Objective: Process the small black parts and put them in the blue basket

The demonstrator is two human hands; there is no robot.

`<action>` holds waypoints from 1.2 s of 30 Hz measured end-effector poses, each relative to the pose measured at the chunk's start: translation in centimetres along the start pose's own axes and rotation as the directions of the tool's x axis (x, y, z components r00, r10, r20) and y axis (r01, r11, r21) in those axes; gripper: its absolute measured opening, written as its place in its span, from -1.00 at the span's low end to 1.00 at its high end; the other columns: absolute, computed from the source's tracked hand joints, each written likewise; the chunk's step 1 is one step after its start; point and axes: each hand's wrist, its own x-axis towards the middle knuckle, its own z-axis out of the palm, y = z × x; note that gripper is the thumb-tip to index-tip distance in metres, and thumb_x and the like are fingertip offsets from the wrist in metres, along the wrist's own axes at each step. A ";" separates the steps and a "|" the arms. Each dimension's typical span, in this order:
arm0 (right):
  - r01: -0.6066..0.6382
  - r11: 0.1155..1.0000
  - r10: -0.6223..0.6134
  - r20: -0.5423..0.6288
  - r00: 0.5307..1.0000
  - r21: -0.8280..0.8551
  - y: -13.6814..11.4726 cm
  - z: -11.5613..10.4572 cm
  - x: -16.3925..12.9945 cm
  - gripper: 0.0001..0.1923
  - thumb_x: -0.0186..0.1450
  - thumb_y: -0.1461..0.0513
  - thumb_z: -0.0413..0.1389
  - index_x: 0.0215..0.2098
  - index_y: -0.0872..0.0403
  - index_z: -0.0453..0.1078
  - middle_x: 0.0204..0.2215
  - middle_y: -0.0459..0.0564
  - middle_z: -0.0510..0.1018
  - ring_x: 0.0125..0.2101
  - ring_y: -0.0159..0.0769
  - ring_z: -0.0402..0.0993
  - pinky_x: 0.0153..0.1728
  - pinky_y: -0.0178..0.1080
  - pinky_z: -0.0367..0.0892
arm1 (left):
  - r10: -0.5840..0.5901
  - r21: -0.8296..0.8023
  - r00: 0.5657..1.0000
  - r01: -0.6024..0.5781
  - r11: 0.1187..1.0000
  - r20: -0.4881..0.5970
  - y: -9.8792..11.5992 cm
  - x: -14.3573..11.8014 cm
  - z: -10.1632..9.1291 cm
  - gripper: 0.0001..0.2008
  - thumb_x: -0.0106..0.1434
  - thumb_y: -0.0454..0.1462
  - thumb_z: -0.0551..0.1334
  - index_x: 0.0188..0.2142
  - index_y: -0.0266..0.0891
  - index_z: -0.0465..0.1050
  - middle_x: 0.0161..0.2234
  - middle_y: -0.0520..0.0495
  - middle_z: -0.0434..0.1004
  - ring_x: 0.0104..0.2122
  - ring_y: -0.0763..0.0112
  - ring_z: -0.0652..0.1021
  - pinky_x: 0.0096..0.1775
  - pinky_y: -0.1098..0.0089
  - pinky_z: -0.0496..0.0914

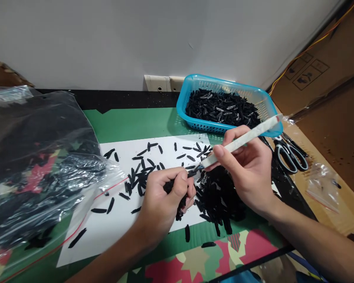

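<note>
Both hands are met over the white paper sheet [112, 224] near the middle of the counter [135, 122]. By the left hand [165, 196] a small bunch of black slivers [181, 206] is clamped in curled fingers, and one black piece [192, 173] is pinched out between thumb and forefinger so that its free end points right and slightly up. By the right hand [247, 173] a white knife [242, 139] is gripped like a pen, thumb and fingers closed round its lower shaft. Its long axis is laid on a slant, from the tip at lower left to the far end at upper right, above the rim of the blue basket [183, 106]. The tip is brought right against the outer end of the pinched piece, so the two hands are nearly touching there; whether blade and piece are truly in contact cannot be told.

The held piece is thus found just left of the knife tip and just right of the left thumb, with its length roughly in line with the tool. A dense heap of black pieces [221, 196] is seen under the right hand, looser ones [141, 173] are scattered left of the left hand, and more are held in the basket beyond. Scissors [290, 155] lie to the right, a plastic bag [41, 165] to the left.
</note>
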 end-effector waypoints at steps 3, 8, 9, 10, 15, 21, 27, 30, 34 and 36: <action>0.084 0.995 -0.086 -0.021 0.996 -0.060 -0.4 0.3 -0.4 -0.79 0.36 0.27 0.32 -0.29 -0.01 0.35 -0.42 -0.17 0.41 -0.51 -0.40 0.57 -0.54 -0.37 0.60 | -0.006 -0.031 1.000 0.006 1.000 -0.006 0.0 0.0 0.0 -0.52 0.40 -0.01 0.28 -0.55 -0.24 0.38 -0.67 0.08 0.27 -0.68 0.56 0.28 -0.62 0.48 0.13; 0.169 0.970 -0.170 0.012 0.985 -0.174 -0.4 0.2 -0.9 -0.82 0.35 0.31 0.31 -0.26 -0.01 0.39 -0.39 -0.15 0.42 -0.49 -0.38 0.56 -0.54 -0.35 0.56 | 0.010 0.012 1.000 -0.010 1.000 -0.005 -0.1 0.1 0.0 -0.52 0.43 -0.01 0.25 -0.53 -0.25 0.39 -0.67 0.08 0.28 -0.67 0.56 0.29 -0.60 0.48 0.15; 0.195 0.959 -0.195 0.021 0.981 -0.204 -0.3 0.1 -0.9 -0.83 0.35 0.32 0.31 -0.26 -0.01 0.40 -0.40 -0.15 0.43 -0.48 -0.37 0.56 -0.53 -0.33 0.55 | 0.011 0.021 1.000 -0.011 1.000 -0.006 -0.1 0.1 0.0 -0.52 0.44 -0.01 0.24 -0.53 -0.25 0.39 -0.67 0.08 0.27 -0.67 0.55 0.29 -0.60 0.48 0.16; 0.224 0.947 -0.223 0.033 0.974 -0.230 -0.2 0.0 -1.0 -0.82 0.35 0.32 0.31 -0.25 -0.01 0.41 -0.40 -0.15 0.44 -0.47 -0.37 0.55 -0.51 -0.32 0.54 | 0.014 0.028 1.000 -0.013 1.000 -0.009 -0.1 0.1 0.0 -0.52 0.44 -0.01 0.24 -0.53 -0.25 0.39 -0.67 0.08 0.27 -0.67 0.55 0.30 -0.60 0.48 0.16; 0.372 0.872 -0.360 0.098 0.928 -0.319 0.0 -0.6 -1.1 -0.82 0.33 0.35 0.31 -0.25 -0.03 0.44 -0.39 -0.14 0.51 -0.43 -0.32 0.59 -0.41 -0.24 0.57 | 0.033 0.067 0.999 -0.032 0.997 -0.016 0.0 -0.1 0.0 -0.53 0.44 -0.01 0.24 -0.52 -0.24 0.39 -0.65 0.09 0.28 -0.67 0.57 0.31 -0.59 0.48 0.20; 0.525 0.786 -0.413 0.353 0.839 -0.328 -0.3 -1.0 -1.1 -0.80 0.33 0.39 0.30 -0.17 -0.03 0.50 -0.34 -0.09 0.71 -0.39 -0.26 0.71 -0.42 -0.26 0.61 | 0.041 0.027 0.999 -0.040 0.999 -0.033 0.3 -0.1 -0.1 -0.57 0.42 -0.05 0.28 -0.51 -0.25 0.43 -0.65 0.08 0.33 -0.68 0.57 0.32 -0.60 0.48 0.20; 0.503 0.787 -0.439 0.250 0.863 -0.356 -0.3 -1.5 -0.2 -0.93 0.34 0.28 0.35 -0.27 -0.01 0.58 -0.38 -0.06 0.74 -0.38 -0.23 0.72 -0.36 -0.22 0.65 | 0.065 -0.039 0.996 -0.068 0.997 -0.063 0.7 -0.1 -0.3 -0.66 0.39 -0.09 0.32 -0.45 -0.23 0.47 -0.65 0.11 0.31 -0.67 0.57 0.33 -0.58 0.49 0.20; 0.436 0.841 -0.455 0.019 0.891 -0.321 -0.1 -1.5 0.0 -0.96 0.33 0.26 0.36 -0.27 0.00 0.60 -0.43 -0.06 0.71 -0.44 -0.20 0.69 -0.43 -0.16 0.64 | 0.110 0.070 0.992 -0.105 0.992 -0.066 0.7 -0.2 -0.2 -0.66 0.42 -0.11 0.29 -0.46 -0.22 0.45 -0.64 0.11 0.33 -0.65 0.57 0.34 -0.57 0.49 0.21; 0.439 0.828 -0.454 0.042 0.890 -0.349 -0.2 -1.7 -0.6 -0.92 0.29 0.29 0.38 -0.25 0.01 0.62 -0.39 -0.04 0.74 -0.44 -0.19 0.71 -0.44 -0.18 0.64 | 0.198 0.329 0.977 -0.163 0.930 -0.077 1.0 -0.4 0.1 -0.66 0.43 -0.17 0.24 -0.48 -0.23 0.43 -0.63 0.09 0.36 -0.65 0.57 0.33 -0.55 0.47 0.23; 0.430 0.825 -0.403 0.151 0.902 -0.367 -0.2 -2.0 -1.0 -0.90 0.30 0.30 0.37 -0.22 0.01 0.62 -0.34 -0.02 0.76 -0.40 -0.17 0.73 -0.41 -0.19 0.66 | 0.246 0.422 0.966 -0.190 0.886 -0.083 1.3 -0.4 0.4 -0.67 0.42 -0.22 0.22 -0.50 -0.23 0.41 -0.64 0.10 0.35 -0.64 0.56 0.32 -0.53 0.47 0.24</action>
